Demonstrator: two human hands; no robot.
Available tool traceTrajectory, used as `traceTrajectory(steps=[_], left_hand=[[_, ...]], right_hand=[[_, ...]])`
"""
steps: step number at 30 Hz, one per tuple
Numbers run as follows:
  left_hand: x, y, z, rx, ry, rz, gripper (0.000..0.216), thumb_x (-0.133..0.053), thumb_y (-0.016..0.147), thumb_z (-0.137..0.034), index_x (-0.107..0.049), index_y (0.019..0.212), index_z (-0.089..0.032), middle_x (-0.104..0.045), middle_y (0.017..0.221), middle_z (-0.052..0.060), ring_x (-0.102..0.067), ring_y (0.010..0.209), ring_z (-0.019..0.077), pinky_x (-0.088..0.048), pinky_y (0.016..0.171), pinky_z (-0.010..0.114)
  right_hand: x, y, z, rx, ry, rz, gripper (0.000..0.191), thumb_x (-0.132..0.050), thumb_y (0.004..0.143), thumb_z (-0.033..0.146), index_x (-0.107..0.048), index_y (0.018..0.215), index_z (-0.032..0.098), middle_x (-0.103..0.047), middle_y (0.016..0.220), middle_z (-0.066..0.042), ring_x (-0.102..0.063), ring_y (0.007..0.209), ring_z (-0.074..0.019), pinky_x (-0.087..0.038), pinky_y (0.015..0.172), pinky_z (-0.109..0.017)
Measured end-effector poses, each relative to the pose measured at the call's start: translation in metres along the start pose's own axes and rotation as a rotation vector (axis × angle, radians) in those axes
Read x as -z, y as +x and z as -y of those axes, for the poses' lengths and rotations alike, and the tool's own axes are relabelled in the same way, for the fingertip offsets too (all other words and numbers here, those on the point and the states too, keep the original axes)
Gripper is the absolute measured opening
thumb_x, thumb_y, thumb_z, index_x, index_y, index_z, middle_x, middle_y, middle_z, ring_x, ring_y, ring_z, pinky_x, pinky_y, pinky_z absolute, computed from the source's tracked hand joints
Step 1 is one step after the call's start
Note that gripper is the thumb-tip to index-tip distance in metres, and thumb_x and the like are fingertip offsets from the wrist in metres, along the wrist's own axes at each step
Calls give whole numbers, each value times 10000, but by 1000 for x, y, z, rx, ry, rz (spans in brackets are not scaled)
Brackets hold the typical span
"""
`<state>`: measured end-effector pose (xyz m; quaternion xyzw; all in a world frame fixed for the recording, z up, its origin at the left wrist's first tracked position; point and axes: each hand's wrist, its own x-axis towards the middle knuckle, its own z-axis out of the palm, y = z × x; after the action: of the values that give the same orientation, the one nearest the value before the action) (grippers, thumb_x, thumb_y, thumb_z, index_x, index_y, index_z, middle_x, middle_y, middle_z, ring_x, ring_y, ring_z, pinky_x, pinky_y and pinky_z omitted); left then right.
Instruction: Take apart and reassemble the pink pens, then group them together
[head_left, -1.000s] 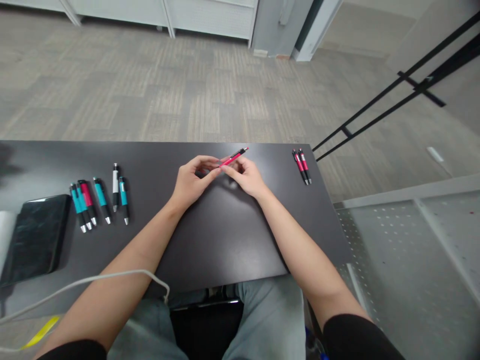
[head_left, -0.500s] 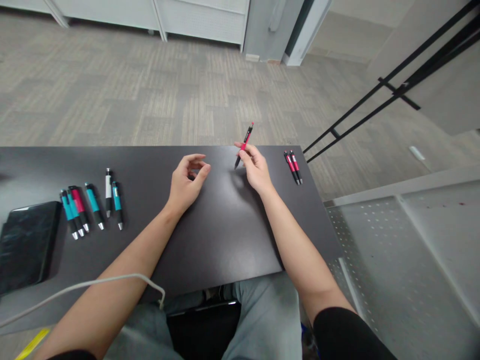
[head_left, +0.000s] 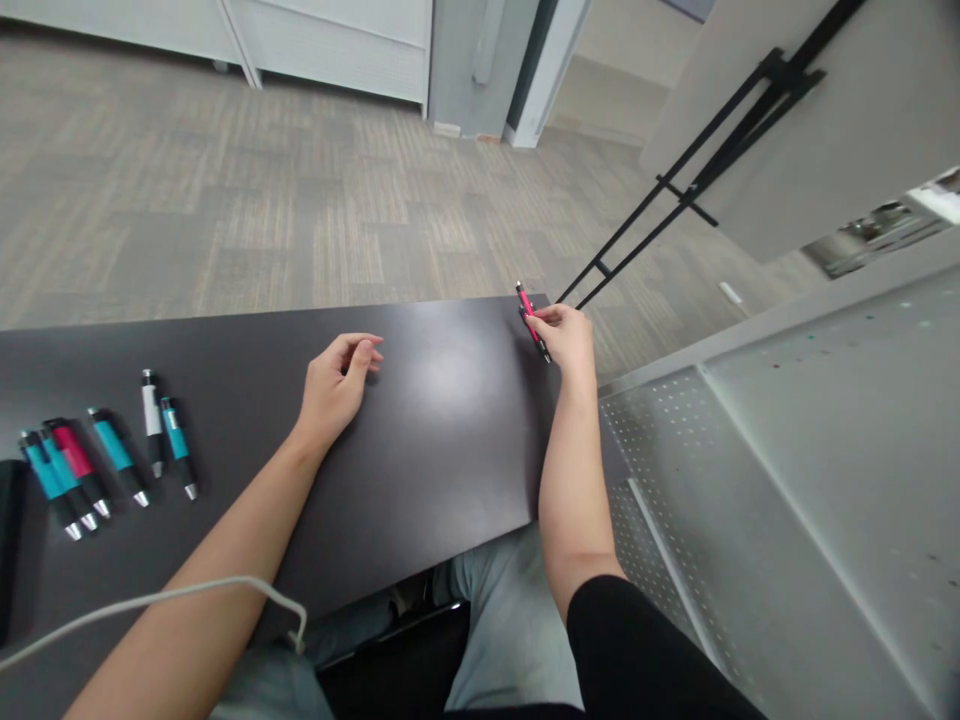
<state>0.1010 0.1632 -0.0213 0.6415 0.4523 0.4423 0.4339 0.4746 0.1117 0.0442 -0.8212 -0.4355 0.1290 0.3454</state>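
My right hand (head_left: 568, 338) is at the far right corner of the dark table (head_left: 420, 440), its fingers pinched on a red and black pen (head_left: 531, 318) that lies low against the tabletop. Whatever else lies under that hand is hidden. My left hand (head_left: 335, 385) rests near the middle of the table with its fingers loosely curled and nothing in them. A row of several pens (head_left: 105, 460), teal, red and white with black grips, lies at the left.
A white cable (head_left: 150, 600) crosses the near left edge of the table. A dark flat case (head_left: 6, 540) shows at the far left edge. A perforated grey metal surface (head_left: 787, 480) stands to the right. Black metal rods (head_left: 675, 200) lean behind.
My right hand carried the red pen from the middle of the table to the far right corner and lowered it there. My left hand let go and stayed. The view swung right.
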Motion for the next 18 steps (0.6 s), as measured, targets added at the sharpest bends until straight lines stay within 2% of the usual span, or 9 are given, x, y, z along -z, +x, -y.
traceTrajectory(steps=[9, 18], left_hand=[[-1, -2, 0, 2, 12, 52, 357, -593, 1178, -600, -801, 1151, -311, -825, 977, 34, -778, 823, 236, -597, 838, 424], [1, -4, -7, -17, 45, 59, 340, -574, 1184, -560, -801, 1117, -317, -800, 898, 21, -739, 783, 235, -574, 802, 419]], right_hand=[[6, -5, 3, -146, -260, 132, 58, -848, 945, 395, -871, 956, 343, -918, 1269, -108, -834, 1302, -417, -632, 1096, -553], [10, -7, 8, -176, -373, 155, 49, -845, 935, 412, -878, 946, 377, -923, 1270, -70, -840, 1318, -403, -636, 1084, -509]])
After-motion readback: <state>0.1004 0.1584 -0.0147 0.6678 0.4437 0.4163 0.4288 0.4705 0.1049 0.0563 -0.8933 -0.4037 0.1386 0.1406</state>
